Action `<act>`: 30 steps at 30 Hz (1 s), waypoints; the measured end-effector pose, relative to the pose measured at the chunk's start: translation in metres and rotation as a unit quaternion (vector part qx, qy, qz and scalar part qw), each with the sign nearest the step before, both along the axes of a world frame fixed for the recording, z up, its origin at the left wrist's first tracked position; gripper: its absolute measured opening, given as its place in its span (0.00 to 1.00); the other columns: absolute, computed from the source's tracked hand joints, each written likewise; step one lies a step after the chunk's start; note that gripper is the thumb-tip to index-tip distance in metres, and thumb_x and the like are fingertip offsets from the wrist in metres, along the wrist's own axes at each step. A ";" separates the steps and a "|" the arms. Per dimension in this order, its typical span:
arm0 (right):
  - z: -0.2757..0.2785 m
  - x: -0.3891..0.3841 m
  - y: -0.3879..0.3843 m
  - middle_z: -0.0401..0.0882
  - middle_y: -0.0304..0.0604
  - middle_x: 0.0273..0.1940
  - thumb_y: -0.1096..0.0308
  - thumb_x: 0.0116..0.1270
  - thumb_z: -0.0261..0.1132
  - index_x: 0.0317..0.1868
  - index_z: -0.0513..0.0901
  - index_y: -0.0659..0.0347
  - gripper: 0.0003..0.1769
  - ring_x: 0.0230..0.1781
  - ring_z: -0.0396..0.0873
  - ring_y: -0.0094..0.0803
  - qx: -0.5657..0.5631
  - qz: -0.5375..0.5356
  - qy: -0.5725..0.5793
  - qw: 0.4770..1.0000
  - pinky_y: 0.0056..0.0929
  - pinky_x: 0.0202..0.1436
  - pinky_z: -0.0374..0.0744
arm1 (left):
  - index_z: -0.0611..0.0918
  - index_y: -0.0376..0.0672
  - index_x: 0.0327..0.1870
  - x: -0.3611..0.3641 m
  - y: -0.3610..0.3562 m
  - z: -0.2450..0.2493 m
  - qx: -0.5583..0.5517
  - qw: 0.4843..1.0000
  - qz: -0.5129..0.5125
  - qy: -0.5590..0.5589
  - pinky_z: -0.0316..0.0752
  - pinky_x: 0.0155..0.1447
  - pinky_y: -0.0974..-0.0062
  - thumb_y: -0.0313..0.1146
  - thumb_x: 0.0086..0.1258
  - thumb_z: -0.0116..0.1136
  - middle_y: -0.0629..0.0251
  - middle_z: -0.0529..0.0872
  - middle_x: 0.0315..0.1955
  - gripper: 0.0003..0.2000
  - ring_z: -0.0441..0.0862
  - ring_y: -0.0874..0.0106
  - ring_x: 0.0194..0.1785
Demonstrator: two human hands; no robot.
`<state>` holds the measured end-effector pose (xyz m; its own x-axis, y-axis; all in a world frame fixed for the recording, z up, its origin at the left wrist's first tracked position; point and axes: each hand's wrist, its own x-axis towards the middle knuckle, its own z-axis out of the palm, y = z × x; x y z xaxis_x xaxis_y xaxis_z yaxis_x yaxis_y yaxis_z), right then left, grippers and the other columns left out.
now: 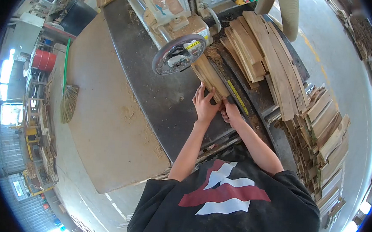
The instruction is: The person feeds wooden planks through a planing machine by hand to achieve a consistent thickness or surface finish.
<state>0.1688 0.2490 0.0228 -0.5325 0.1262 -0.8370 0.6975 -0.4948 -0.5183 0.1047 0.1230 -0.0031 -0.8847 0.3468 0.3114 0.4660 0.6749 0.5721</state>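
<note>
A wooden board (213,78) lies on the dark machine table, its far end under the machine beside the handwheel (179,54). My left hand (206,103) rests on the board's near left part, fingers spread. At the board's near end my right hand (230,112) is closed, thumb on top and fingers curled at the edge. A yellow measuring strip (238,97) runs along the fence just right of the board.
Stacked boards (263,56) lie on the right of the machine table (162,88). More wood pieces (323,130) are piled further right. A brown side table (108,110) with sawdust adjoins on the left, beside a broom (69,103) and red drum (44,60).
</note>
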 end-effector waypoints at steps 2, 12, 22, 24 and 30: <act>0.000 -0.023 -0.006 0.64 0.30 0.16 0.38 0.81 0.55 0.25 0.75 0.54 0.32 0.12 0.58 0.21 0.004 -0.009 -0.004 1.000 0.27 0.16 0.53 | 0.88 0.52 0.60 -0.020 -0.002 -0.001 0.009 1.000 0.013 0.003 0.65 0.72 0.52 0.41 0.53 0.80 0.51 0.71 0.75 0.29 0.70 0.52 0.76; -0.033 -0.118 -0.024 0.83 0.60 0.30 0.28 0.75 0.54 0.41 0.85 0.79 0.49 0.36 0.84 0.48 0.292 0.017 0.007 0.956 0.43 0.40 0.78 | 0.80 0.45 0.35 -0.086 0.022 -0.014 0.182 0.958 0.218 0.024 0.73 0.57 0.54 0.31 0.52 0.78 0.59 0.86 0.48 0.16 0.79 0.51 0.55; -0.046 -0.052 -0.046 0.81 0.58 0.27 0.53 0.83 0.56 0.37 0.84 0.68 0.25 0.25 0.80 0.52 0.531 0.141 0.286 0.785 0.43 0.33 0.76 | 0.79 0.48 0.19 -0.128 -0.003 -0.034 0.172 0.980 0.100 -0.026 0.71 0.36 0.57 0.34 0.54 0.77 0.64 0.82 0.22 0.14 0.82 0.55 0.34; -0.044 -0.048 -0.055 0.81 0.56 0.26 0.54 0.81 0.58 0.37 0.84 0.67 0.22 0.23 0.80 0.48 0.547 0.142 0.338 0.752 0.41 0.31 0.76 | 0.79 0.48 0.19 -0.147 -0.062 -0.031 0.193 0.978 0.055 -0.049 0.72 0.36 0.58 0.35 0.56 0.77 0.64 0.83 0.23 0.14 0.82 0.56 0.35; -0.055 -0.047 -0.048 0.84 0.47 0.27 0.55 0.80 0.60 0.38 0.84 0.64 0.20 0.22 0.80 0.34 0.512 0.135 0.399 0.749 0.34 0.28 0.75 | 0.87 0.44 0.43 -0.271 -0.340 0.020 -0.065 0.960 0.183 0.202 0.78 0.57 0.54 0.50 0.58 0.79 0.56 0.88 0.44 0.21 0.83 0.53 0.52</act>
